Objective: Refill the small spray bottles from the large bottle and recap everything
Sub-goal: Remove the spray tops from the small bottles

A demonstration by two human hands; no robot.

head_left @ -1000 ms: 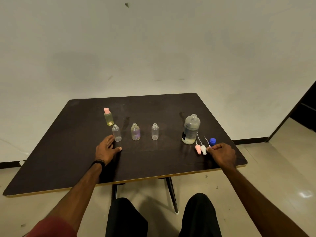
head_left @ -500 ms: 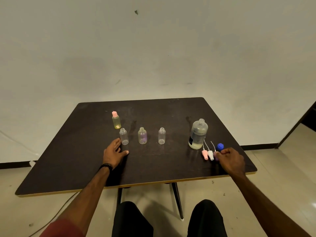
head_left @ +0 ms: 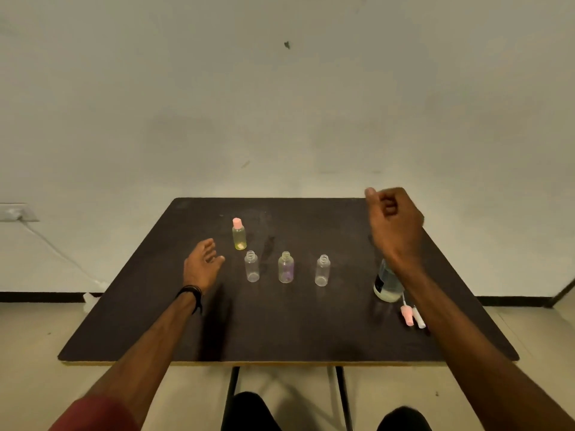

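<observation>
Behind the raised right forearm (head_left: 413, 287), large bottle (head_left: 383, 286) sits half hidden.

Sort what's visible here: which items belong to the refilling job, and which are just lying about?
Belongs to the job:
- large bottle, uncapped
- three open small bottles
- capped yellow bottle
- pink spray cap and white spray cap, loose on the table

Just there:
- wall socket and its cable
</observation>
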